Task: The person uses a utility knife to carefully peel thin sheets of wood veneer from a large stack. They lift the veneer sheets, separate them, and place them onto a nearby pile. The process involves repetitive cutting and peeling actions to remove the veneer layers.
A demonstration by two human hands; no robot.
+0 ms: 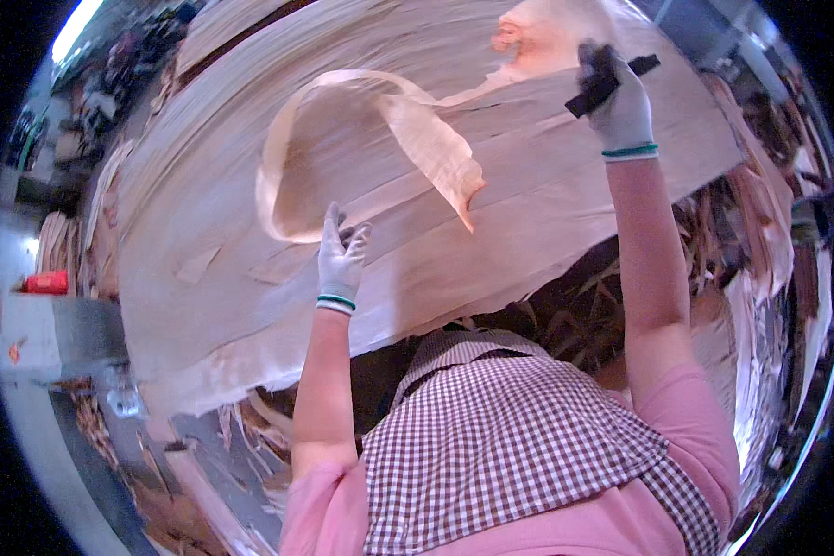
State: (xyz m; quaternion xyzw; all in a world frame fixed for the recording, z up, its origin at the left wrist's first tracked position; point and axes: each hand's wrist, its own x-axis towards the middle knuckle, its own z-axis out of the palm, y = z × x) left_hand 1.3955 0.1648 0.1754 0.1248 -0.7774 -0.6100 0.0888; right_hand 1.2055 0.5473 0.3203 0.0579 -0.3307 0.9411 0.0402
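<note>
A broad stack of thin pale wood veneer sheets (510,204) lies in front of me. Above it a loose veneer strip (426,139) curls in a big loop, its torn end hanging toward the middle. My left hand (343,255), in a white glove with a green cuff, is beside the lower left bend of this strip; its fingers are spread and grip nothing visible. At the far right my right hand (621,102), gloved alike, is closed around a dark bar-shaped tool (598,88). The exact kind of tool cannot be made out.
A ragged, orange-tinted veneer piece (551,42) lies at the far edge, near my right hand. Veneer scraps (584,306) fill the dark gap between the stack and my checked apron (519,426). More veneer (760,204) hangs at right. A red object (46,283) sits at left.
</note>
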